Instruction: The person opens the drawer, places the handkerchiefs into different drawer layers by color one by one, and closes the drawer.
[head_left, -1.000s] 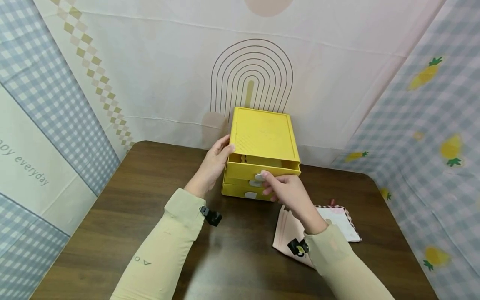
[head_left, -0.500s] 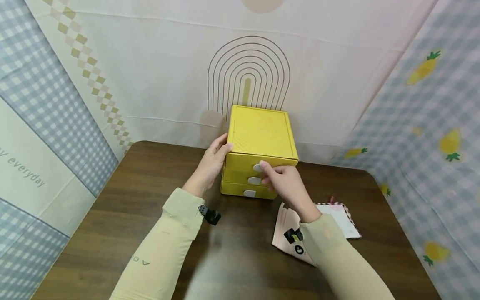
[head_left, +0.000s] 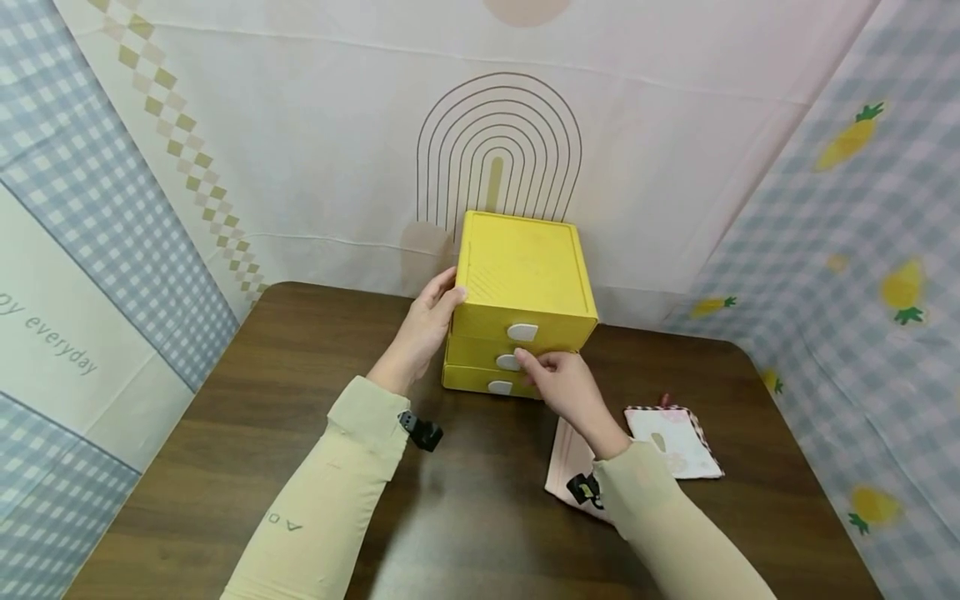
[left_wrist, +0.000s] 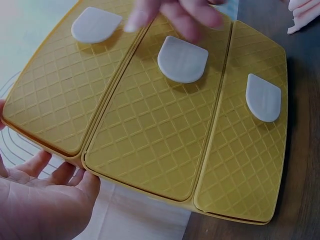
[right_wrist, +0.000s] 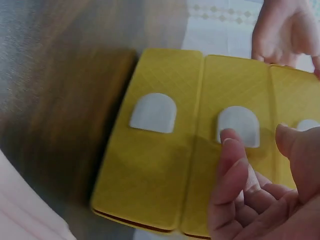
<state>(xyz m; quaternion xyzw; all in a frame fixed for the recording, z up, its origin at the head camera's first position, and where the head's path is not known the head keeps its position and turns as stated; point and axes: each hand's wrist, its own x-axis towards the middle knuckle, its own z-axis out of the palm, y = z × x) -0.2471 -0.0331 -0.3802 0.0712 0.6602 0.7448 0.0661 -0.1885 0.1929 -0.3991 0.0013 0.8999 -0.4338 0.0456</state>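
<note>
A yellow three-drawer box (head_left: 525,262) stands at the back of the table, its drawers all pushed in. White tab handles mark the top drawer (head_left: 522,332), middle drawer (head_left: 507,362) and bottom drawer (head_left: 499,387). My left hand (head_left: 420,333) holds the box by its left side, thumb at the top front corner and fingers along the side wall. In front of the middle drawer is my right hand (head_left: 566,387). The right wrist view has one fingertip overlapping the middle tab (right_wrist: 239,122), with the thumb apart from it and nothing between them.
A folded pink cloth (head_left: 566,462) lies under the right forearm, partly hidden. Beside it is a white patterned cloth (head_left: 675,442) with a checked edge. Behind the brown table (head_left: 315,367) hangs a printed curtain (head_left: 337,150), and a blue checked one (head_left: 810,300) hangs at right.
The top drawer, partly out a second ago, has been pushed in. My right hand has let go of its tab and moved down to the middle tab. The left hand stays on the box.
</note>
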